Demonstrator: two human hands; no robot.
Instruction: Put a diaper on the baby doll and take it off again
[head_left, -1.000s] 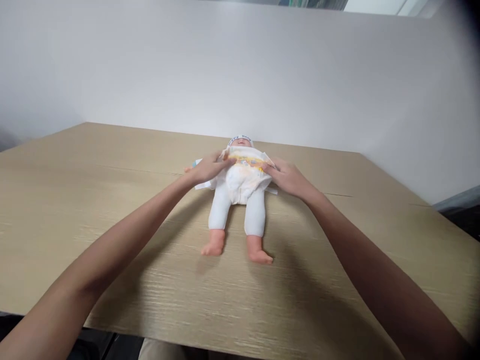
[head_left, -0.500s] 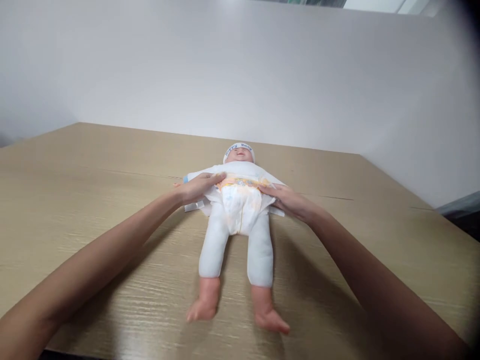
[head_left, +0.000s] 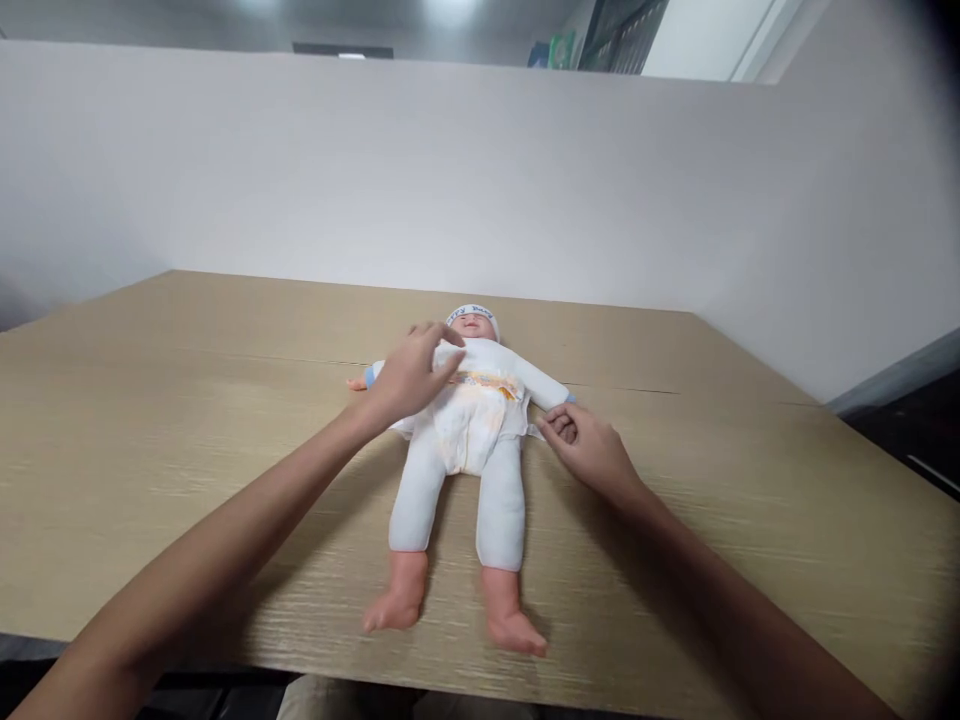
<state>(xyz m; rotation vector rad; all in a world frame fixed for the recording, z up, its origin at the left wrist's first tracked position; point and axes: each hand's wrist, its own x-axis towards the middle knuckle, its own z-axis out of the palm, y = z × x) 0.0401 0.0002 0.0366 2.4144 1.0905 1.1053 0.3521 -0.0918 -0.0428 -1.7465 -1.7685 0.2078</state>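
Note:
A baby doll [head_left: 480, 380] in a white suit lies on its back on the wooden table [head_left: 225, 400], bare feet toward me. A white diaper [head_left: 472, 425] with a yellow and orange waistband covers its hips. My left hand [head_left: 409, 378] rests on the doll's chest and left side, fingers curled over the cloth. My right hand [head_left: 585, 445] lies beside the doll's right hip, thumb and fingers pinching the diaper's side tab [head_left: 536, 430].
A plain white partition [head_left: 480, 180] stands along the table's far edge and right side. The table's near edge runs just under the doll's feet.
My left hand has moved from the diaper's waistband up onto the doll's chest. My right hand has slid out from the waistband to the side tab. The view has tilted up slightly.

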